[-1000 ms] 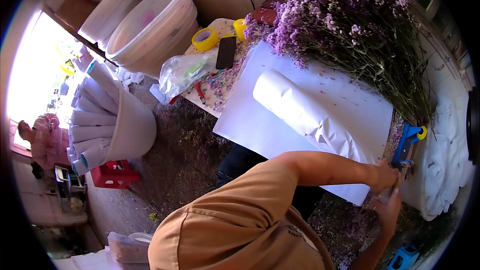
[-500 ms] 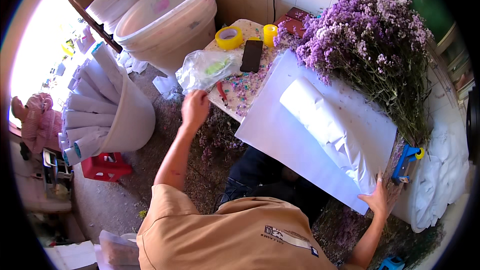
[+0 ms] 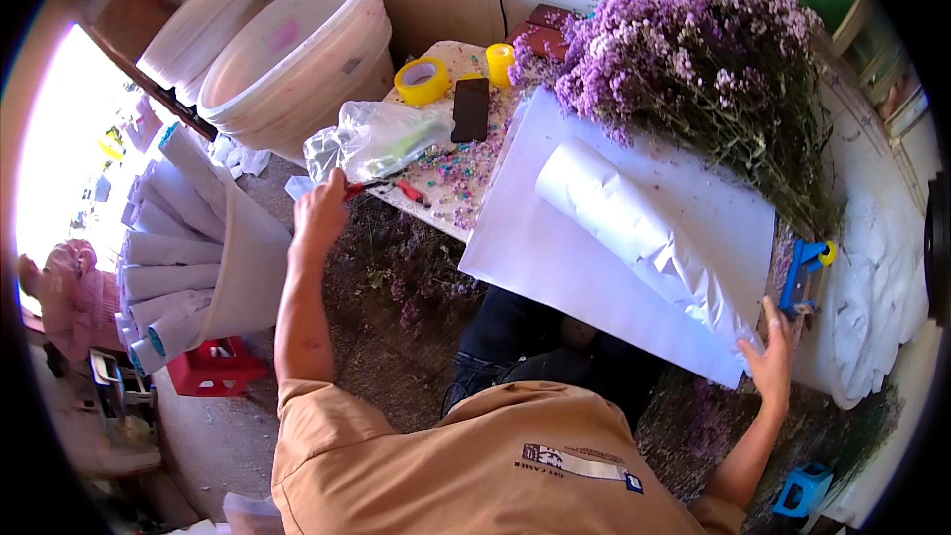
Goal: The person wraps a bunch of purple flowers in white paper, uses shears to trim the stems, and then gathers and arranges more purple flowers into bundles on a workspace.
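My left hand reaches to the near left edge of the small table and closes on red-handled scissors beside a clear plastic bag. With its fingers spread, my right hand rests on the near right corner of a large white paper sheet. A loosely rolled white paper lies on that sheet. A big bunch of purple dried flowers lies across the sheet's far side.
On the table are a yellow tape roll, a smaller yellow roll, a black phone and a blue tool. White tubs, stacked paper cones and a red crate stand left. A blue stool sits lower right.
My left arm has swung from the right side across to the table's left edge and taken hold of the red-handled scissors. My right hand stays at the paper's right corner.
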Motion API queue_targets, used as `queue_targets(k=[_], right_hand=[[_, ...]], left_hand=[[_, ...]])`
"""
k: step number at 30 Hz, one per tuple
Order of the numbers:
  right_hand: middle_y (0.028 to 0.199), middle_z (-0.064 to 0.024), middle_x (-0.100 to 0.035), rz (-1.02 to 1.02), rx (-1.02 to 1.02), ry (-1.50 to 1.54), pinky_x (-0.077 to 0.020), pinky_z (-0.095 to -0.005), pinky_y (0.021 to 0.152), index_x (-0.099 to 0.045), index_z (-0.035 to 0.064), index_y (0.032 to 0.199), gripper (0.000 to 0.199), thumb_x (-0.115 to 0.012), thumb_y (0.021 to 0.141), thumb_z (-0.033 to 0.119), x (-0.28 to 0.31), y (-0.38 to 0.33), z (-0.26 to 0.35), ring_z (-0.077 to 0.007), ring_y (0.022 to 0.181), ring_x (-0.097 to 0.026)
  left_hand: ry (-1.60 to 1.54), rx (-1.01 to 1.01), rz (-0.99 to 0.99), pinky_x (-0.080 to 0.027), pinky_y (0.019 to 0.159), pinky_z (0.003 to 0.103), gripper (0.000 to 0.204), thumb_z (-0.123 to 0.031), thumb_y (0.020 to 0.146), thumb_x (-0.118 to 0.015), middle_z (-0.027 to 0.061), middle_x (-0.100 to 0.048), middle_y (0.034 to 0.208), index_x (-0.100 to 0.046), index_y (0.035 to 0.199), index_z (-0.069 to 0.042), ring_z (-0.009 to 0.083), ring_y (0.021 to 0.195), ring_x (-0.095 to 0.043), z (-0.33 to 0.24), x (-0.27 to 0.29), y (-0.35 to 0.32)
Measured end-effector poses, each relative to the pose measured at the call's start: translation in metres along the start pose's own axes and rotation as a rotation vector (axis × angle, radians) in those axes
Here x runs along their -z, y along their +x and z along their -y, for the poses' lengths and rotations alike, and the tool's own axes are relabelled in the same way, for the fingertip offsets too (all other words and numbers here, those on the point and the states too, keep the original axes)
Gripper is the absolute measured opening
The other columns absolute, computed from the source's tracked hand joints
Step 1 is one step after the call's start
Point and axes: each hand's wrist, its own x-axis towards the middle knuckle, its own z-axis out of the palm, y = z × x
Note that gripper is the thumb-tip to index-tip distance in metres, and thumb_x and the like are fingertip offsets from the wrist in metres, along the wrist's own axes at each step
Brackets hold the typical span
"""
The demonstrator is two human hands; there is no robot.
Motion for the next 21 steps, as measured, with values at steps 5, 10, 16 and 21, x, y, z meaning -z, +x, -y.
queue_targets(k=[5, 10, 16, 21], right_hand=[[0.124, -0.0142, -0.069, 0.034, 0.192, 0.493, -0.0498, -0.0388, 0.100, -0.066, 0.0009, 0.130, 0.048, -0.077, 0.083, 0.006, -0.011, -0.030, 0.028, -0.0262, 0.114, -0.066], [0.146, -0.0172, -0.055, 0.766, 0.249, 1.287, -0.0432, -0.0396, 0.111, -0.040, 0.0031, 0.152, 0.076, -0.073, 0.093, 0.038, -0.095, -0.026, 0.099, -0.0260, 0.133, -0.054], [0.148, -0.0131, -0.055, 0.191, 0.060, 2.259, -0.0396, -0.0474, 0.113, -0.045, 0.0078, 0.149, 0.061, -0.070, 0.097, 0.030, -0.092, -0.052, 0.081, -0.0286, 0.140, -0.050], [0.135, -0.0179, -0.063, -0.344, -0.162, 2.231, -0.0464, -0.0542, 0.109, -0.053, 0.0052, 0.142, 0.046, -0.064, 0.098, 0.013, -0.059, -0.126, 0.004, -0.0336, 0.126, -0.061]], left_hand=[[-0.278, -0.190, 0.071, -0.048, 0.071, 0.052, 0.008, -0.011, 0.092, -0.061, 0.0216, -0.067, 0.084, -0.062, 0.097, -0.006, 0.0447, 0.083, -0.065, -0.025, 0.112, -0.040], [-0.612, -0.543, -0.104, -0.053, 0.067, 0.043, 0.018, 0.004, 0.091, -0.058, 0.0177, -0.070, 0.084, -0.064, 0.106, -0.004, 0.0374, 0.072, -0.068, -0.150, 0.137, -0.072], [-0.865, -1.153, -0.093, -0.054, 0.081, 0.045, 0.040, 0.015, 0.078, -0.060, 0.0150, -0.072, 0.103, -0.064, 0.114, -0.003, 0.0373, 0.090, -0.067, -0.400, 0.056, -0.124], [-0.836, -1.573, 0.159, -0.052, 0.079, 0.042, 0.035, -0.007, 0.080, -0.077, 0.0149, -0.070, 0.095, -0.065, 0.113, -0.005, 0.0340, 0.087, -0.068, -0.510, 0.023, -0.186]])
